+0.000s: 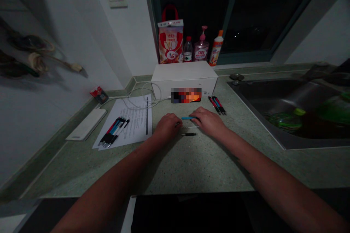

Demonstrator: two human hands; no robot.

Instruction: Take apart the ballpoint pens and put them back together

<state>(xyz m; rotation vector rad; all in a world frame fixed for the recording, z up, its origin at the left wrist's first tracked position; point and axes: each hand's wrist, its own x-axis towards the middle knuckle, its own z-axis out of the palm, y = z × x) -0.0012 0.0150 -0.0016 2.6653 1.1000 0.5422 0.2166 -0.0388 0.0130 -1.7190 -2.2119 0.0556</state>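
Note:
My left hand (168,126) rests on the counter with its fingers curled together. A small dark bit shows at its fingertips, too small to name. Opposite it, my right hand (210,121) has its fingers closed at the right end of a blue pen barrel (187,118), which lies level and points left. Just below the barrel, a thin, pale pen refill (190,127) lies between the two hands. Nearer to me is a black pen part (190,134) with a thin tip, lying on the counter and touched by neither hand.
Several pens (114,131) lie on printed sheets (139,116) at left, beside a white flat box (86,125). More pens (217,105) lie at right. A phone (186,96) on a cable leans against a white carton (183,72). The sink (258,123) is at right.

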